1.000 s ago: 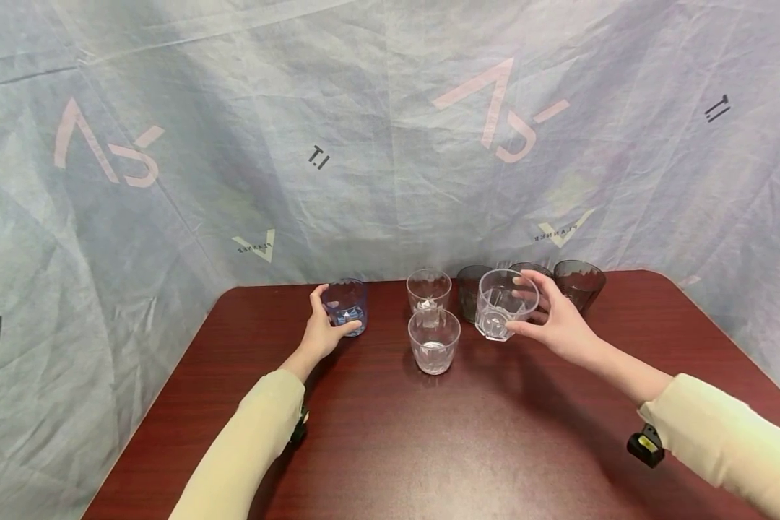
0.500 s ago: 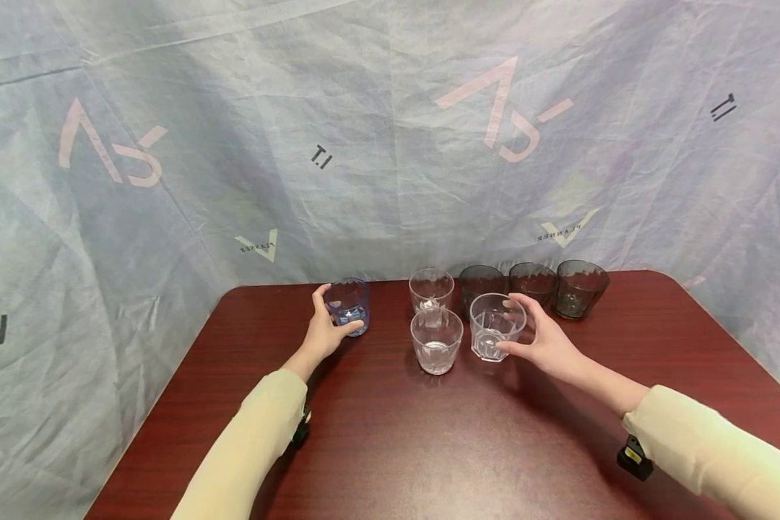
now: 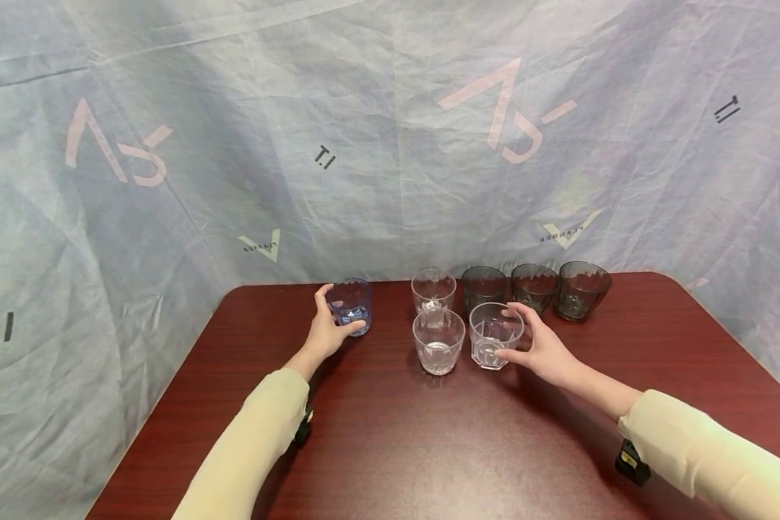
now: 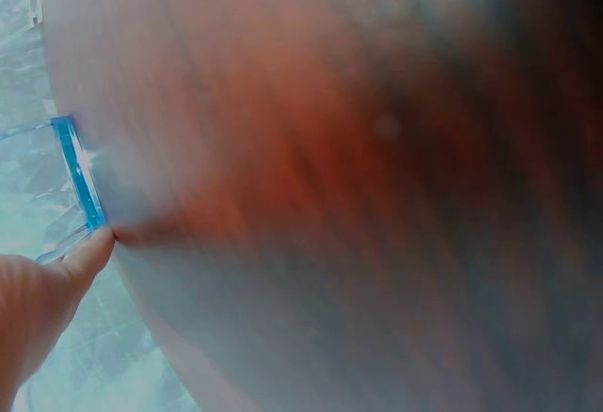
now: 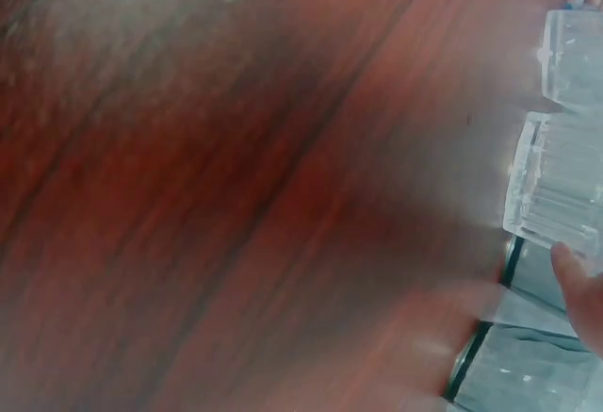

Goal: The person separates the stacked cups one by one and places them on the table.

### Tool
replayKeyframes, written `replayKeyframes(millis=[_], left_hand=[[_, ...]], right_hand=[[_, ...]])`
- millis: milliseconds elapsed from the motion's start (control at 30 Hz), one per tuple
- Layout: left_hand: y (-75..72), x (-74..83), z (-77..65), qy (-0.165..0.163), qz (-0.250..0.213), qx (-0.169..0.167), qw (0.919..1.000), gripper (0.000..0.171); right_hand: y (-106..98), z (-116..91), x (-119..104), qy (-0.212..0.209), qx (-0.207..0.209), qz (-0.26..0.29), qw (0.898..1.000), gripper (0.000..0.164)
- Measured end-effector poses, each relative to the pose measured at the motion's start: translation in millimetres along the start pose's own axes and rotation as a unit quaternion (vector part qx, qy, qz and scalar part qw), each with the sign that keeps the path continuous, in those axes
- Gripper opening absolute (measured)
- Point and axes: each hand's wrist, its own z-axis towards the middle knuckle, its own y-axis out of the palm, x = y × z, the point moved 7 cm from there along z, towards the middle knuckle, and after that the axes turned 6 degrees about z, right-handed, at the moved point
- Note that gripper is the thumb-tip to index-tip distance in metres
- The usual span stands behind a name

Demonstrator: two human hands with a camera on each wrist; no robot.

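Observation:
My left hand (image 3: 326, 334) grips a blue-tinted glass (image 3: 356, 289) near the table's back left, thumb in front and fingers round its far side. In the left wrist view the thumb (image 4: 87, 259) touches the glass's blue base (image 4: 77, 172). My right hand (image 3: 541, 352) holds a clear faceted glass (image 3: 487, 328) upright by its right side. Just left of that glass stands a second clear glass (image 3: 438, 343), with a third clear glass (image 3: 432, 285) behind it. The right wrist view has the held glass (image 5: 556, 181) at the right edge, with the thumb (image 5: 571, 275) against it.
Three dark grey glasses stand in a row at the back right: a left one (image 3: 484, 280), a middle one (image 3: 534, 282) and a right one (image 3: 581, 289). The reddish-brown table (image 3: 390, 448) ends at a pale printed cloth (image 3: 364, 144) behind.
My right hand has brought the clear faceted glass forward, down and slightly left, beside the front clear glass. The left hand and the blue glass have stayed put.

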Motion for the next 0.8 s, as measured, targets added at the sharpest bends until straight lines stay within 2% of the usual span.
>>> replayKeyframes(millis=[467,800], left_hand=[[0.6,1.6,-0.8,0.000,0.009,0.006,0.9999,0.093],[-0.5,-0.3,0.1,-0.003,-0.003,0.013,0.9999,0.095]], right_hand=[[0.2,-1.9,-0.1,0.005,-0.004,-0.002,1.000,0.082],[0.4,-2.8,-4.4,0.010,0.004,-0.008,1.000,0.082]])
